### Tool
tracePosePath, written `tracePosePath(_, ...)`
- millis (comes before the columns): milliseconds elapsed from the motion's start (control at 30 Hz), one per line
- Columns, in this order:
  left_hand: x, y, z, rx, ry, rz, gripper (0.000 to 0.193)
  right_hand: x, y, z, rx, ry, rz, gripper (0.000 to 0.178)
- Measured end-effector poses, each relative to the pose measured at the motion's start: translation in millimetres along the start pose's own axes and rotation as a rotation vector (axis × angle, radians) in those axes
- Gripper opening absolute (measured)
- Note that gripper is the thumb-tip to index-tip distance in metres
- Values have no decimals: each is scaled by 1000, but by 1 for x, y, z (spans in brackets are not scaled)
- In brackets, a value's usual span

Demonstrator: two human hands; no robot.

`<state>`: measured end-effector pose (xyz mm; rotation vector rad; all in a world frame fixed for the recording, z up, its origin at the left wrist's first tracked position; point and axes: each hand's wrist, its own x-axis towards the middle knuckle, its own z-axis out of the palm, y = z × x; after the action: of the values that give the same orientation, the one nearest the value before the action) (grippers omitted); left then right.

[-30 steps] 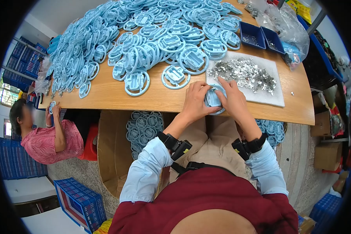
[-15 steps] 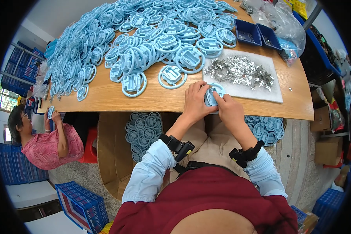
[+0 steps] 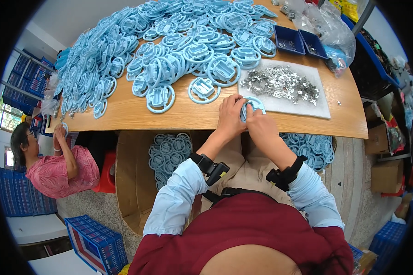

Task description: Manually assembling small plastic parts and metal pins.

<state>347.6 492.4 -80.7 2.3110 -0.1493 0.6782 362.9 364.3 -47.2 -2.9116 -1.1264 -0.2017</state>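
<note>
At the table's front edge my left hand [image 3: 230, 115] is closed around the left side of a light-blue plastic ring part [image 3: 256, 103], which has a moulded frame in its middle. My right hand [image 3: 263, 126] is curled, its fingertips pressed against the middle of that part. Whatever those fingertips pinch is hidden. Just beyond, a white foam pad [image 3: 303, 112] carries a heap of small silvery metal pieces [image 3: 282, 85]. Left of my hands a similar ring part [image 3: 203, 90] lies singly on the wooden table [image 3: 183, 120].
A large pile of light-blue ring parts [image 3: 119, 50] covers the table's left and back. Two dark-blue bins [image 3: 289, 40] with small metal pieces stand behind the pad. Below the table, a cardboard box [image 3: 132, 178] sits near more rings [image 3: 167, 153]. A co-worker [image 3: 62, 160] sits at left.
My right hand has shifted left and curled over the ring part's middle, covering more of it. My left hand keeps its grip. The co-worker's hands have come together.
</note>
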Motion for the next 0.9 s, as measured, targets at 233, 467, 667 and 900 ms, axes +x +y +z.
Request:
tracePosePath(233,2,0,-1,6,-41,-4,55,-2,30,12,338,192,-24,33)
tracePosePath(467,2,21,-16,-151,-76,6,71,6,52,3,952,354,249,43)
tracePosePath(667,-5,42,-17,-571,-80,-207,64,-2,54,2,1206,209,287,44)
tracePosePath(900,-4,37,-23,-1135,-225,-848,23,-13,46,-5,1408,172,327,43)
